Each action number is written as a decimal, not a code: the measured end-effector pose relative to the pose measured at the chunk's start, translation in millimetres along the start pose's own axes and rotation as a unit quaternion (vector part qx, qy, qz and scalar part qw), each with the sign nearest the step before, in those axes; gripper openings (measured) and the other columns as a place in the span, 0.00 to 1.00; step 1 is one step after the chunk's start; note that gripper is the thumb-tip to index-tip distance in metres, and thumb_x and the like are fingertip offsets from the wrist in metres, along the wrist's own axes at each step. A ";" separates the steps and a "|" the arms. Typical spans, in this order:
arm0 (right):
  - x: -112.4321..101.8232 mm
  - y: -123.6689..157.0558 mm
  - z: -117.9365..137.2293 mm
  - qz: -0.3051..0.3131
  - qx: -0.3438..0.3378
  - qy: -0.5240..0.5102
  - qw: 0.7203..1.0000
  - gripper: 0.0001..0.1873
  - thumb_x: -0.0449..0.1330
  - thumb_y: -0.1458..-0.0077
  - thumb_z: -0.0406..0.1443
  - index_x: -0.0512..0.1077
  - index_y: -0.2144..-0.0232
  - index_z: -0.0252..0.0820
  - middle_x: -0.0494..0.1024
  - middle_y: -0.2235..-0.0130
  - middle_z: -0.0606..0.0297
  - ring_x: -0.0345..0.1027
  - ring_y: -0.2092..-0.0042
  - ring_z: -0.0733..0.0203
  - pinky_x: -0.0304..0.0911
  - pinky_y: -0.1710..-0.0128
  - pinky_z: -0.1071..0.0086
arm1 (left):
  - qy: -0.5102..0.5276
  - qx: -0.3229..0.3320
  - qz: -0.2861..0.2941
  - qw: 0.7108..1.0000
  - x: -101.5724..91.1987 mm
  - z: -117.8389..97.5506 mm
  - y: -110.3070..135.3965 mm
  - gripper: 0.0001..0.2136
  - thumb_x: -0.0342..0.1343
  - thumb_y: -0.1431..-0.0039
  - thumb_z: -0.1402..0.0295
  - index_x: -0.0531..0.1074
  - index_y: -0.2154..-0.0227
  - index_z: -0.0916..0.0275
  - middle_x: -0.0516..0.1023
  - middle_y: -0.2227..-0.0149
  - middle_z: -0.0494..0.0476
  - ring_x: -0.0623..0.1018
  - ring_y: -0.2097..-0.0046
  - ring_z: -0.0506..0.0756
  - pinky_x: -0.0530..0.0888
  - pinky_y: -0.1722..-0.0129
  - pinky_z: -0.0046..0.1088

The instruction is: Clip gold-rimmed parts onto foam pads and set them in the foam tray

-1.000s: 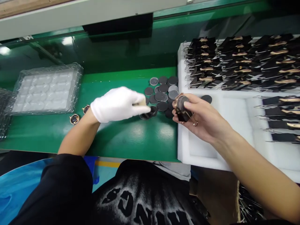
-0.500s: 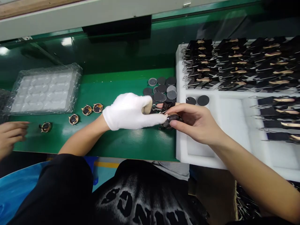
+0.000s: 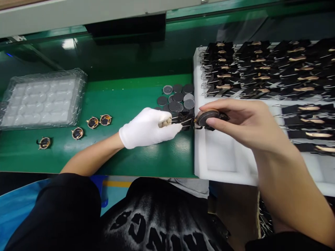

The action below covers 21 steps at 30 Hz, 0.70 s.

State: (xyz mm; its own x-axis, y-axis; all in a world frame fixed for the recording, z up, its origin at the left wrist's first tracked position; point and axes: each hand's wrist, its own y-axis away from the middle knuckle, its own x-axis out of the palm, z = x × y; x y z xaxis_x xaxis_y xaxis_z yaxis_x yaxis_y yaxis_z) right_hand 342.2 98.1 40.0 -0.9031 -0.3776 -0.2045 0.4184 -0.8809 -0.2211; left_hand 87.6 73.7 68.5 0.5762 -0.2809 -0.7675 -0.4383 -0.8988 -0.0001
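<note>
My left hand (image 3: pixel 149 129), in a white glove, pinches the wire handles of a black binder clip (image 3: pixel 186 122) above the bench's right part. My bare right hand (image 3: pixel 243 120) grips a round watch case (image 3: pixel 208 118) between thumb and fingers, over the edge of the white foam tray (image 3: pixel 201 164). A dark disc covers the case's visible face, and a rosy-gold rim shows at its side. The clip and the case are close together; whether they touch I cannot tell. Just behind my left hand lie several loose dark grey discs (image 3: pixel 178 97).
Several gold-rimmed watch cases (image 3: pixel 77 133) lie on the green bench (image 3: pixel 125 101) at left. Behind them stand stacked clear plastic trays (image 3: pixel 43 99). Rows of clipped watch pieces (image 3: pixel 223 75) fill the foam tray's back and right compartments.
My right hand has moved right with the watch case, away from my gloved fingers. The binder clip now shows more fully in my left hand. Another person's hand at far left has left the view.
</note>
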 end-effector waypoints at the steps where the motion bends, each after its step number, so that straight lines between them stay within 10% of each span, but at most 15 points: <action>1: -5.3 -0.4 1.3 -0.002 0.016 0.019 1.000 0.10 0.72 0.43 0.39 0.83 0.58 0.52 0.85 0.55 0.63 0.79 0.51 0.51 0.76 0.49 0.55 | 0.008 0.008 0.008 1.000 0.0 -1.5 0.8 0.19 0.56 0.39 0.59 0.60 0.82 0.62 0.58 0.83 0.43 0.57 0.78 0.44 0.57 0.77 0.23; 12: -14.4 -3.5 -7.4 0.113 0.027 0.054 0.992 0.10 0.72 0.46 0.45 0.82 0.62 0.51 0.84 0.61 0.66 0.77 0.61 0.55 0.72 0.63 0.59 | 0.016 -0.001 0.085 0.996 10.0 -7.0 6.1 0.17 0.55 0.35 0.58 0.69 0.76 0.62 0.69 0.81 0.44 0.64 0.78 0.46 0.61 0.75 0.23; 21: -17.9 -5.2 -1.1 0.122 -0.004 0.042 0.992 0.13 0.72 0.47 0.43 0.82 0.60 0.46 0.84 0.58 0.63 0.77 0.58 0.56 0.72 0.59 0.64 | -0.128 0.103 -0.031 0.986 11.8 2.6 8.3 0.16 0.55 0.36 0.57 0.69 0.75 0.61 0.72 0.80 0.46 0.68 0.78 0.47 0.61 0.75 0.24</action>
State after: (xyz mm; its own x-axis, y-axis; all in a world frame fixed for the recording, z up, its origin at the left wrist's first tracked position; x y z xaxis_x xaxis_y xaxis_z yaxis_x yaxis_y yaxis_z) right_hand 356.3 109.8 43.7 -0.7641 -0.5534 -0.3315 0.6242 -0.7639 -0.1636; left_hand 89.0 63.8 57.8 0.4252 -0.1095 -0.8984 -0.5539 -0.8166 -0.1626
